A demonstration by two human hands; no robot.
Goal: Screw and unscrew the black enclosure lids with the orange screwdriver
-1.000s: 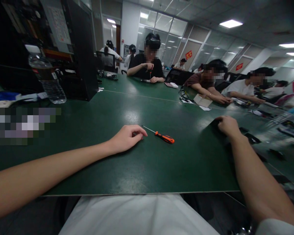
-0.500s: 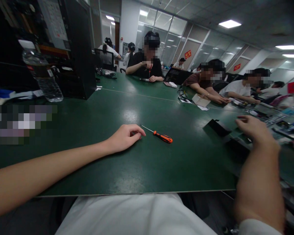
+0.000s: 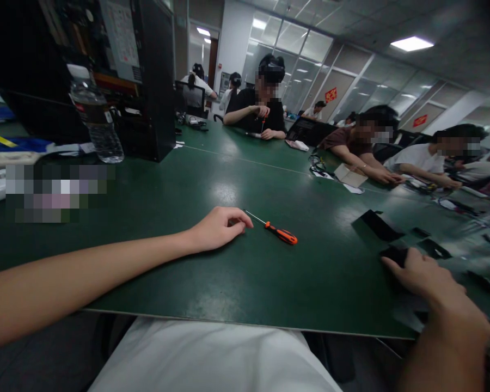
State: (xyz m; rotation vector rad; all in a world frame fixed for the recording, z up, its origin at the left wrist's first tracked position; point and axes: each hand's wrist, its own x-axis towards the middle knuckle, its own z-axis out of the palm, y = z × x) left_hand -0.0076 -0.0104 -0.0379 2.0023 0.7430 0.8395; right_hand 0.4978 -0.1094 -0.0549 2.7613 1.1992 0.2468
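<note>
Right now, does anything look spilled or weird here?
Nothing stands out. The green tabletop shows no spill; the orange-and-black screwdriver lies by the left hand. The black object at the right hand is too blurred to judge.

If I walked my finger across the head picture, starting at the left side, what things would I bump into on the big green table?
Plastic bottle → left hand → orange and black screwdriver → pale box → right hand.
</note>
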